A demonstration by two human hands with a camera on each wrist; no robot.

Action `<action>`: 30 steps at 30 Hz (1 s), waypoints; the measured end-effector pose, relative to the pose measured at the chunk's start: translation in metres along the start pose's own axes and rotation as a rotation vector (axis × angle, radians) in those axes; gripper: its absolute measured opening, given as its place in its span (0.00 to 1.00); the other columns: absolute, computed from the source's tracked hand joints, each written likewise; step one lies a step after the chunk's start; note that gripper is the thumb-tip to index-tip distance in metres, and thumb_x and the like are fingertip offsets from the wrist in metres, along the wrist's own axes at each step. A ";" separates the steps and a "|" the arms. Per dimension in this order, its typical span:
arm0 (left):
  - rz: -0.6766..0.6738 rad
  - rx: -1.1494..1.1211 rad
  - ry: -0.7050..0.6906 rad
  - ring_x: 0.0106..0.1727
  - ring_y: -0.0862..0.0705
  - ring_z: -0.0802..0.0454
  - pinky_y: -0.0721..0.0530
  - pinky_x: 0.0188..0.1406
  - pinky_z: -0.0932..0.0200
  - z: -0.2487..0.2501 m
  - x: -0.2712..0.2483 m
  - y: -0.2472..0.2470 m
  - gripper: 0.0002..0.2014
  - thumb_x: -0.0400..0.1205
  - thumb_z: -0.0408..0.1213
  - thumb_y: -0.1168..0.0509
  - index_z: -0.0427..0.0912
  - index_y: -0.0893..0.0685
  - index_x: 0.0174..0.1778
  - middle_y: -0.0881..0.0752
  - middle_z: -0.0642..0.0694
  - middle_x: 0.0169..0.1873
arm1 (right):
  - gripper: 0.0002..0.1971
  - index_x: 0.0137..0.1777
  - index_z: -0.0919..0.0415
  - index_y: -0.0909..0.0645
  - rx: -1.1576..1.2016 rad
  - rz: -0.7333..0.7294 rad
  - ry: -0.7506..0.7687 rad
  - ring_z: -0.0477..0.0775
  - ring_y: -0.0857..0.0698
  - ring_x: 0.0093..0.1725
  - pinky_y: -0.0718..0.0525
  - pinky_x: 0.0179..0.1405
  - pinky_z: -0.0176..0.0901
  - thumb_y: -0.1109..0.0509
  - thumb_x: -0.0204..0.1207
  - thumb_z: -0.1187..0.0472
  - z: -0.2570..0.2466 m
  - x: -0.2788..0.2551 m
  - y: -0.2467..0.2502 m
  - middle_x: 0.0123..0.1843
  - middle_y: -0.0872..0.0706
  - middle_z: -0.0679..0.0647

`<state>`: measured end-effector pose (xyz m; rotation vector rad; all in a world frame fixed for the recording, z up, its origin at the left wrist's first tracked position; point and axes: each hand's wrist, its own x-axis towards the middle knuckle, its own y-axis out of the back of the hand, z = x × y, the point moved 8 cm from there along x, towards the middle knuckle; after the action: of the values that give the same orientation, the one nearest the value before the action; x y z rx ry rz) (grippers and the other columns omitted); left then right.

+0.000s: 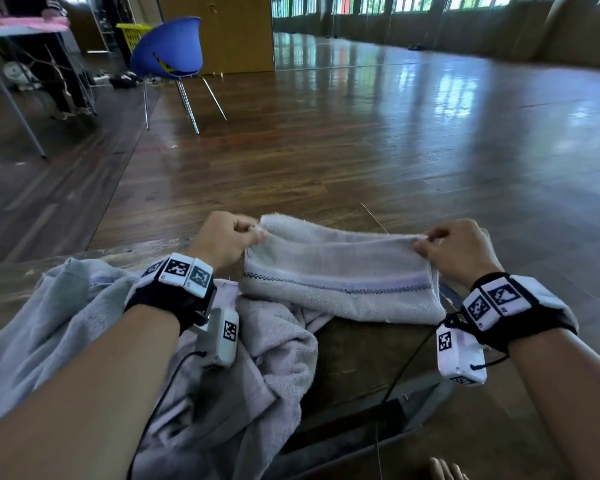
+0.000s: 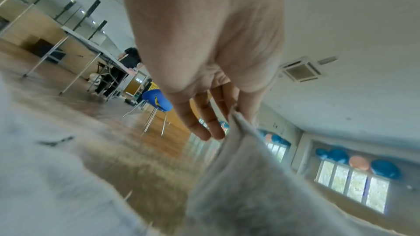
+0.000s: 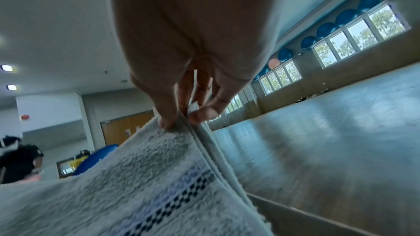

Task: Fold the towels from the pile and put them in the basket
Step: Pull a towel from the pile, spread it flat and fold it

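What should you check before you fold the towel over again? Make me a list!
1. Left hand pinches its towel corner: ok.
2. Right hand pinches the other corner: ok.
3. Top edge pulled straight between both grips: ok.
4. Layers lined up at the right corner, by the right wrist view: ok.
5. Towel clear of the pile: not ok, its lower left edge touches it.
6. Basket within reach: cannot tell.

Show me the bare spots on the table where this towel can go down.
Bare wood shows near the table's edge, bordered by the held towel in front, the pile on its left and the right hand's wrist. The left side, under the left hand, is crowded with towels.
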<state>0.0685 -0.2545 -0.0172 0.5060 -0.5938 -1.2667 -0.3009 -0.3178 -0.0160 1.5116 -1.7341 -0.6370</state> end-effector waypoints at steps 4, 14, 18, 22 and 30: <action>0.346 -0.029 -0.162 0.40 0.15 0.70 0.19 0.39 0.77 0.034 -0.021 0.063 0.09 0.81 0.41 0.27 0.44 0.07 0.53 0.12 0.66 0.43 | 0.06 0.51 0.53 0.10 0.235 0.148 0.171 0.52 0.11 0.46 0.15 0.53 0.46 0.20 0.75 0.56 -0.037 -0.010 0.044 0.49 0.09 0.52; -0.078 0.274 0.127 0.48 0.11 0.48 0.15 0.50 0.56 -0.031 -0.106 0.061 0.11 0.72 0.28 0.22 0.48 0.08 0.45 0.08 0.46 0.49 | 0.10 0.44 0.46 0.12 0.012 -0.341 0.253 0.50 0.12 0.50 0.16 0.56 0.44 0.17 0.70 0.62 -0.003 -0.078 -0.004 0.49 0.10 0.49; 0.060 0.286 0.148 0.41 0.13 0.49 0.22 0.41 0.57 -0.039 -0.101 0.051 0.08 0.80 0.41 0.27 0.45 0.10 0.35 0.10 0.47 0.36 | 0.03 0.41 0.48 0.14 -0.056 -0.328 0.150 0.53 0.14 0.51 0.19 0.62 0.51 0.23 0.74 0.57 0.010 -0.076 -0.019 0.44 0.10 0.45; 0.078 0.336 0.266 0.26 0.22 0.48 0.28 0.29 0.57 -0.039 -0.091 0.039 0.25 0.82 0.55 0.33 0.41 0.21 0.25 0.22 0.47 0.21 | 0.16 0.36 0.64 0.15 -0.131 -0.338 0.026 0.54 0.17 0.41 0.22 0.46 0.47 0.28 0.79 0.51 0.017 -0.069 -0.036 0.35 0.12 0.56; -0.166 0.329 0.530 0.17 0.24 0.51 0.29 0.24 0.63 -0.039 -0.072 0.013 0.22 0.67 0.56 0.24 0.42 0.17 0.21 0.20 0.47 0.17 | 0.22 0.30 0.62 0.24 -0.253 -0.416 -0.125 0.59 0.22 0.48 0.21 0.46 0.51 0.30 0.78 0.46 0.022 -0.053 -0.066 0.36 0.19 0.57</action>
<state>0.0902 -0.1801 -0.0478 1.1423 -0.3116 -1.1277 -0.2760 -0.2801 -0.0905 1.6878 -1.3680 -1.1390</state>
